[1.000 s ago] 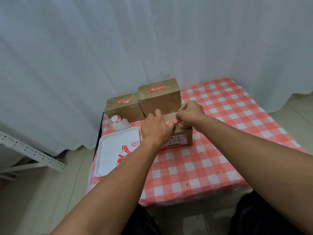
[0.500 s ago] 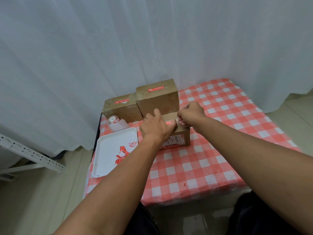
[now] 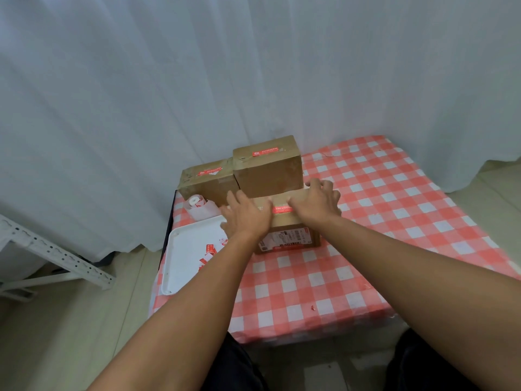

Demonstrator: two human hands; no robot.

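Both hands have loosened from their pinch. The left hand (image 3: 248,218) and right hand (image 3: 315,204) now press flat, apart, on the small box (image 3: 290,241) at frame centre, with its red sticker (image 3: 282,209) running left-right between them.

We record a tabletop (image 3: 366,221) covered by a red-and-white checked cloth (image 3: 310,277). Directly on it lie a white tray (image 3: 183,263) at the left edge, a label roll (image 3: 197,204) just behind it, a low box (image 3: 205,182) and a taller box (image 3: 267,170) at the back, and a front box (image 3: 287,238) before them.
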